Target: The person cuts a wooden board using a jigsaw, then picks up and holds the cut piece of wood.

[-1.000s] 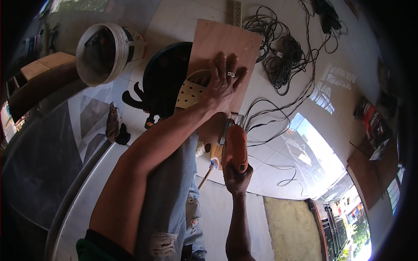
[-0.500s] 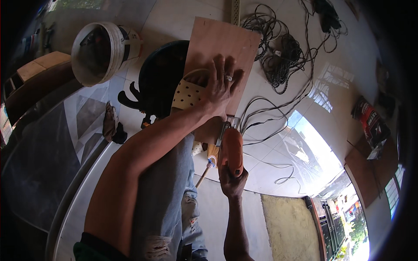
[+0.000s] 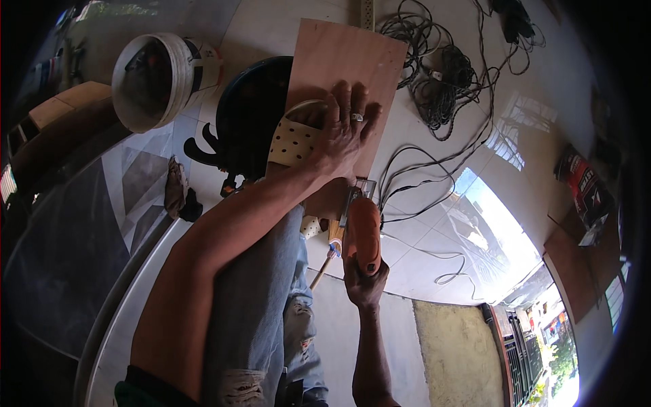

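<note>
— What has changed since a second ago?

— Little. The left hand [image 3: 342, 136] stays spread flat, palm down, on the plywood board [image 3: 342, 81], fingers splayed and a ring on one of them. The view has crept slightly closer, so the board and the white bucket [image 3: 152, 78] sit a touch higher and larger in frame. The right hand [image 3: 365, 281] has kept its grip on the orange jigsaw [image 3: 363, 230].

— How is that right hand set?

— Closed around the rear of the saw's body, fingers wrapped under it. The saw's metal base rests at the near edge of the board, just below the left hand.

— And where does the board lie?

— Across a dark round stool [image 3: 247, 115], its far end reaching out over the floor. A foot in a tan perforated sandal [image 3: 295, 139] is planted on the board beside the left hand, the jeans-clad leg running down toward the lower edge.

— What about the floor and the room?

— Pale glossy tiles [image 3: 434, 176], with a bright patch of sunlight on the right. A tangle of black cables [image 3: 441, 81] lies beyond the board. The bucket stands on the left, a dark rag [image 3: 178, 193] lies nearer, and a tan doormat [image 3: 454, 353] sits at the lower right by a gate.
</note>
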Demonstrator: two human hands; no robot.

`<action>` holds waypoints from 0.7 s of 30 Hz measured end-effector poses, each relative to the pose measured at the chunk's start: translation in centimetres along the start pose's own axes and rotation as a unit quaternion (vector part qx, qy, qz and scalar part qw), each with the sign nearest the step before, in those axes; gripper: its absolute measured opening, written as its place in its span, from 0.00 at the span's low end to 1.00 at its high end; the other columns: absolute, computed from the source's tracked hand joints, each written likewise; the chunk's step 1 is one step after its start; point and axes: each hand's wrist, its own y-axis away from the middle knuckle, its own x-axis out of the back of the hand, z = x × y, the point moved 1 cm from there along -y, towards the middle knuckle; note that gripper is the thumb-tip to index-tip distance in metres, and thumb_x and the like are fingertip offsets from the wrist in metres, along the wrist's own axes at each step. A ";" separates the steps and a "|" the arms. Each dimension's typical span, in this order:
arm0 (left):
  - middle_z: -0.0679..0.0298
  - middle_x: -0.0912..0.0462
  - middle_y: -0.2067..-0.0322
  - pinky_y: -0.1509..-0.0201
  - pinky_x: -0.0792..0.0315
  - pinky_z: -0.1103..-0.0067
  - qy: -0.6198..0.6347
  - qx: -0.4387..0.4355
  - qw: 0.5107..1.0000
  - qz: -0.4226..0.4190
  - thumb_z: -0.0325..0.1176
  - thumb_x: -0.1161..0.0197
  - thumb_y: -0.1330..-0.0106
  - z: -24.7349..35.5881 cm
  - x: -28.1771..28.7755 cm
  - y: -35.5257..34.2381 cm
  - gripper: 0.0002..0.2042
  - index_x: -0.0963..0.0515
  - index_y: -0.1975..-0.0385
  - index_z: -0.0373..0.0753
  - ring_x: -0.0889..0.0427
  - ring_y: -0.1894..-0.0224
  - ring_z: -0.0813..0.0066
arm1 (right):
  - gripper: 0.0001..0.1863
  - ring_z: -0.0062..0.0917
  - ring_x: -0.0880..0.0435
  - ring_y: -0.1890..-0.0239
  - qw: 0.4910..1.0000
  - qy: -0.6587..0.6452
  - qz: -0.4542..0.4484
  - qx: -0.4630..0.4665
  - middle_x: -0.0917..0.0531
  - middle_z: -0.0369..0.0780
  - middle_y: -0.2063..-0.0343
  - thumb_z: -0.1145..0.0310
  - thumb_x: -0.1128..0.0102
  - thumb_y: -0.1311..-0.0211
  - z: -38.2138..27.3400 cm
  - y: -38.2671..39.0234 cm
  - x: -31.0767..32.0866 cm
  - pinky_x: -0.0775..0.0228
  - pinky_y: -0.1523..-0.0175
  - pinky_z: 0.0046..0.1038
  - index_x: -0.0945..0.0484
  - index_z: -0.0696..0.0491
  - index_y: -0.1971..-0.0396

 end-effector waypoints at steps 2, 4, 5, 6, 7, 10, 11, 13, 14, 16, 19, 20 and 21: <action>0.31 0.52 0.25 0.28 0.53 0.37 0.008 0.000 1.000 0.009 0.75 0.23 0.76 0.0 -0.1 0.1 0.74 0.46 0.23 0.42 0.52 0.26 0.20 | 0.11 0.41 0.14 0.74 1.000 0.008 -0.013 0.002 0.16 0.49 0.74 0.71 0.33 0.43 0.2 0.0 0.2 0.22 0.65 0.36 0.22 0.61 0.65; 0.31 0.52 0.25 0.28 0.53 0.36 0.018 -0.002 1.000 0.004 0.75 0.22 0.76 0.0 -0.3 0.1 0.74 0.45 0.23 0.41 0.52 0.26 0.20 | 0.11 0.41 0.13 0.73 1.000 0.017 -0.020 0.010 0.16 0.49 0.74 0.71 0.33 0.43 0.3 -0.1 0.3 0.22 0.64 0.36 0.21 0.61 0.65; 0.31 0.52 0.25 0.29 0.52 0.36 0.021 0.001 1.000 0.013 0.74 0.22 0.76 0.1 -0.3 0.1 0.73 0.44 0.23 0.41 0.52 0.26 0.20 | 0.11 0.41 0.13 0.73 1.000 0.018 -0.021 0.011 0.16 0.49 0.73 0.71 0.33 0.43 0.3 -0.1 0.4 0.22 0.64 0.36 0.21 0.61 0.65; 0.31 0.52 0.26 0.29 0.52 0.36 0.027 0.001 1.000 0.013 0.73 0.21 0.76 0.1 -0.4 0.0 0.73 0.44 0.24 0.42 0.52 0.26 0.20 | 0.12 0.40 0.13 0.73 1.000 0.015 -0.020 0.005 0.16 0.49 0.73 0.71 0.32 0.43 0.3 -0.1 0.4 0.22 0.64 0.36 0.21 0.62 0.64; 0.31 0.52 0.26 0.29 0.52 0.36 0.032 0.001 0.999 0.013 0.73 0.21 0.76 0.1 -0.5 0.0 0.73 0.44 0.24 0.42 0.52 0.26 0.20 | 0.12 0.40 0.13 0.72 1.000 0.007 -0.017 -0.006 0.16 0.49 0.73 0.70 0.32 0.43 0.3 -0.2 0.3 0.22 0.63 0.36 0.21 0.62 0.64; 0.31 0.52 0.26 0.29 0.52 0.36 0.045 0.002 0.998 0.037 0.71 0.19 0.76 0.0 -0.7 0.2 0.73 0.44 0.24 0.41 0.53 0.26 0.20 | 0.12 0.38 0.13 0.72 1.000 -0.004 -0.018 -0.011 0.15 0.48 0.73 0.70 0.32 0.43 0.1 -0.4 0.4 0.21 0.63 0.35 0.21 0.62 0.64; 0.31 0.52 0.26 0.29 0.52 0.36 0.044 0.002 0.998 0.044 0.71 0.19 0.76 0.0 -0.8 0.2 0.73 0.45 0.24 0.41 0.53 0.26 0.19 | 0.12 0.38 0.13 0.72 1.000 0.001 -0.021 -0.012 0.15 0.48 0.73 0.70 0.32 0.43 0.0 -0.4 0.4 0.21 0.62 0.35 0.21 0.62 0.64; 0.31 0.53 0.26 0.29 0.52 0.36 0.051 -0.001 0.998 0.039 0.71 0.20 0.76 0.0 -1.0 0.1 0.73 0.46 0.24 0.41 0.54 0.26 0.19 | 0.12 0.37 0.13 0.72 0.999 -0.010 -0.023 -0.024 0.15 0.48 0.73 0.70 0.32 0.42 -0.1 -0.6 0.5 0.21 0.62 0.34 0.20 0.62 0.64; 0.31 0.53 0.26 0.28 0.52 0.36 0.049 -0.001 0.998 0.042 0.72 0.20 0.76 0.0 -1.1 0.1 0.73 0.46 0.24 0.41 0.54 0.26 0.19 | 0.12 0.37 0.13 0.72 0.999 0.001 -0.027 -0.019 0.15 0.49 0.73 0.70 0.32 0.42 -0.1 -0.7 0.6 0.22 0.62 0.34 0.20 0.62 0.64; 0.31 0.54 0.25 0.28 0.53 0.36 0.054 -0.003 0.998 0.038 0.72 0.20 0.76 0.0 -1.2 0.1 0.73 0.46 0.23 0.41 0.54 0.25 0.20 | 0.12 0.36 0.13 0.72 0.999 0.008 -0.030 -0.024 0.15 0.49 0.73 0.69 0.32 0.42 -0.3 -0.8 0.7 0.22 0.62 0.34 0.21 0.63 0.64; 0.31 0.55 0.25 0.27 0.53 0.37 0.064 -0.003 0.997 0.043 0.72 0.20 0.75 -0.1 -1.2 0.1 0.73 0.46 0.23 0.41 0.54 0.25 0.21 | 0.12 0.36 0.14 0.73 1.000 0.005 -0.023 -0.018 0.15 0.49 0.74 0.69 0.32 0.43 -0.5 -1.1 0.7 0.23 0.63 0.34 0.21 0.63 0.65; 0.31 0.55 0.25 0.27 0.53 0.37 0.061 0.001 0.997 0.056 0.71 0.20 0.74 -0.2 -1.1 0.1 0.73 0.46 0.23 0.41 0.54 0.25 0.21 | 0.12 0.36 0.14 0.73 1.000 0.002 -0.023 -0.015 0.15 0.49 0.74 0.70 0.32 0.43 -0.5 -1.2 0.7 0.23 0.64 0.34 0.21 0.63 0.65; 0.31 0.54 0.25 0.27 0.53 0.37 0.063 0.002 0.996 0.057 0.71 0.20 0.74 -0.2 -1.1 0.1 0.72 0.46 0.23 0.41 0.54 0.25 0.22 | 0.12 0.36 0.14 0.74 1.000 -0.001 -0.022 -0.018 0.16 0.48 0.75 0.70 0.32 0.43 -0.5 -1.2 0.7 0.23 0.64 0.34 0.21 0.63 0.66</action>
